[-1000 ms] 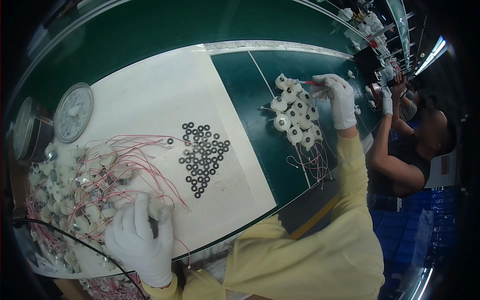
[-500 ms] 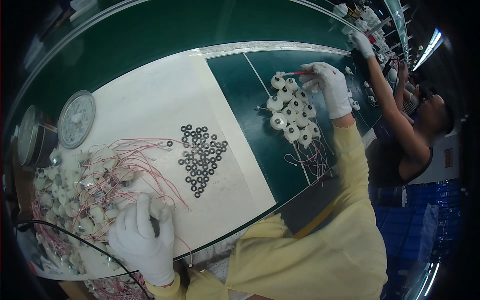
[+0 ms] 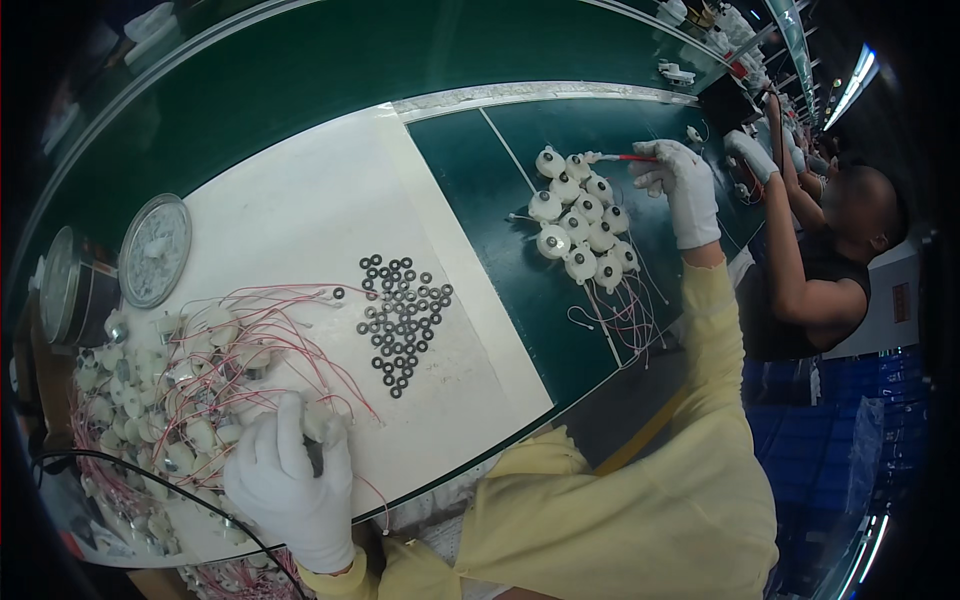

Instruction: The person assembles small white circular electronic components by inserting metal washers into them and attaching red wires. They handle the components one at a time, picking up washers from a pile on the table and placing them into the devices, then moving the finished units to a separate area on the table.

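Note:
My left hand (image 3: pixel 290 485), in a white glove, grips a small white motor (image 3: pixel 318 422) between thumb and fingers at the table's near edge, partly hidden by the glove. Also gloved, my right hand (image 3: pixel 680 185) holds a thin red-handled brush (image 3: pixel 632 157). Its pale tip is at one of the white motors (image 3: pixel 577 225) grouped on the green mat, each with a dark centre; whether it touches cannot be told. Their thin wires trail toward me. Between my hands, several black rings (image 3: pixel 400 310) lie on the white board (image 3: pixel 480 350).
A heap of white motors with red wires (image 3: pixel 150 400) covers the left side. Behind it stand a can (image 3: pixel 75 290) and a round lid with white residue (image 3: pixel 155 250). A black cable (image 3: pixel 150 470) crosses near my left hand. A co-worker (image 3: pixel 825 270) sits at the right.
My right hand and the brush have moved right, the tip shifting from the far-left motor to the one beside it. The co-worker's gloved hand has come lower. My left hand has barely moved.

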`<state>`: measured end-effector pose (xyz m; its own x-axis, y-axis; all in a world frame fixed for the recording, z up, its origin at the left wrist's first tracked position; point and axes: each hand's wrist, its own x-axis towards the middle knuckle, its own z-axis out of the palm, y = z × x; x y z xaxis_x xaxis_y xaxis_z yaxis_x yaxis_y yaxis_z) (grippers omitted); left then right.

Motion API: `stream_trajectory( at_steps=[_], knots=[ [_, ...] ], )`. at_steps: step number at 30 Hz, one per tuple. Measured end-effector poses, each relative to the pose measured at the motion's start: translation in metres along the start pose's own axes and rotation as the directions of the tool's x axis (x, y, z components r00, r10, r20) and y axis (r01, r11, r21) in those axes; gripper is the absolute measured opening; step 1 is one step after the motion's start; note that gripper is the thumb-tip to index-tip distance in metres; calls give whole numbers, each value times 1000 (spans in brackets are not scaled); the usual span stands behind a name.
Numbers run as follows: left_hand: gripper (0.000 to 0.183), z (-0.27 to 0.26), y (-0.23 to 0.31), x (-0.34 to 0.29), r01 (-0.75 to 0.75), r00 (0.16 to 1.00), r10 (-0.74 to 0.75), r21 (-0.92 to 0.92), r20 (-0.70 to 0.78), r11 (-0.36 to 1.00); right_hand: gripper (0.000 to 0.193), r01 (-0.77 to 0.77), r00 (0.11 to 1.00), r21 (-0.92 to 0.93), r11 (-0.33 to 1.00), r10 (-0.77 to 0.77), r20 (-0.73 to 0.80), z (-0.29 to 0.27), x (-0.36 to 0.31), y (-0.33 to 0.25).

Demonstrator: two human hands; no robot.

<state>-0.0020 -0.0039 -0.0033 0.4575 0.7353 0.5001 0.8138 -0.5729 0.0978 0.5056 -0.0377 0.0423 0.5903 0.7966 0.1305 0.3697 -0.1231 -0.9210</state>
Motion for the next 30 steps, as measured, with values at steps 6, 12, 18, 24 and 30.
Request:
stream_trajectory(
  at_steps=[6, 12, 18, 24, 30],
  knots=[
    [42, 0, -1, 0, -9, 1000, 9, 1, -3, 1000, 34, 61, 998, 23, 998, -61, 23, 11, -4, 3],
    [41, 0, 0, 0, 1, 1000, -1, 14, -1, 1000, 32, 109, 994, -47, 993, -107, 35, 6, -9, 13],
    [40, 1, 0, 1, 4, 1000, -4, -12, -4, 1000, 36, 108, 994, -60, 992, -108, 14, -1, -15, 11],
    [39, 0, 1, 2, -1, 1000, 1, 2, -10, 1000, 36, 93, 990, 36, 995, -97, 107, 10, -23, 4],
    [38, -2, 2, 4, -10, 1000, 11, 15, -22, 1000, 35, 44, 991, 57, 997, -51, 122, 20, -22, 5]
  ],
)
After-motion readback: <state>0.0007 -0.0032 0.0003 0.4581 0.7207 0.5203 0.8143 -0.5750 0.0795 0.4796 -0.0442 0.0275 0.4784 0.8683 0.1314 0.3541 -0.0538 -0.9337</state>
